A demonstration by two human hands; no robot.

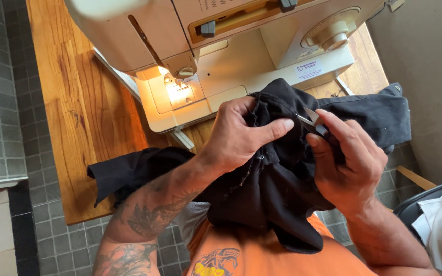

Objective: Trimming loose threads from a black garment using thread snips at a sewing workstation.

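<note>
The left hand (241, 140) pinches the soft black cloth garment (277, 179) at centre frame. The right hand (349, 163) is closed around a small metal-tipped tool (310, 120). The limp cloth seems best held beside its seam.

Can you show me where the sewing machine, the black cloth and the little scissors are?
sewing machine (241, 61), head view, on its cream body.
black cloth (272, 189), head view, on the bunched middle.
little scissors (310, 120), head view, on the metal blades by the right hand's fingers.

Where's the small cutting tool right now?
In the head view, right of centre: the small cutting tool is in the right hand, tip against the black fabric.
</note>
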